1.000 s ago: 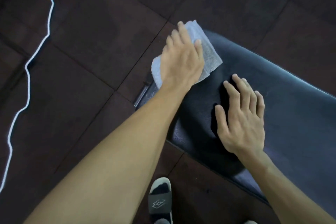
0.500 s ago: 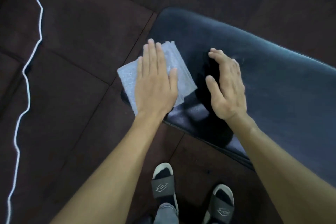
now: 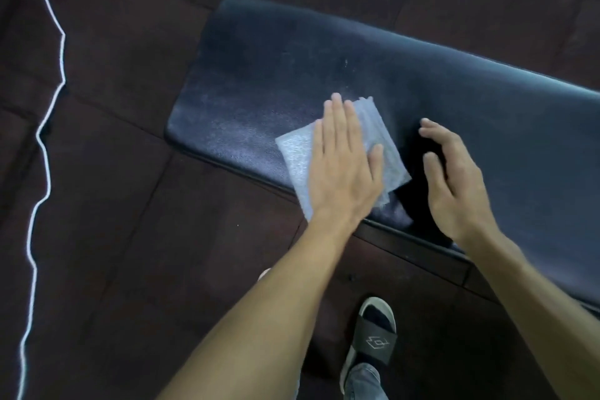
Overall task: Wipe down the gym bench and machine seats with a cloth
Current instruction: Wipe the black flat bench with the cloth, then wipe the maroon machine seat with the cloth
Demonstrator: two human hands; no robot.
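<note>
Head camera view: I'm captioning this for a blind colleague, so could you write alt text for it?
A person's left hand presses a pale folded cloth flat onto the near edge of a dark padded gym bench, while the right hand hovers open just beside it. Below, a foot in a black sandal stands on the dark tiled floor.

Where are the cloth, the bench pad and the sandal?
cloth [image 3: 293, 153], head view, bare left part.
bench pad [image 3: 259, 75], head view, top surface near its end.
sandal [image 3: 376, 343], head view, strap.
</note>
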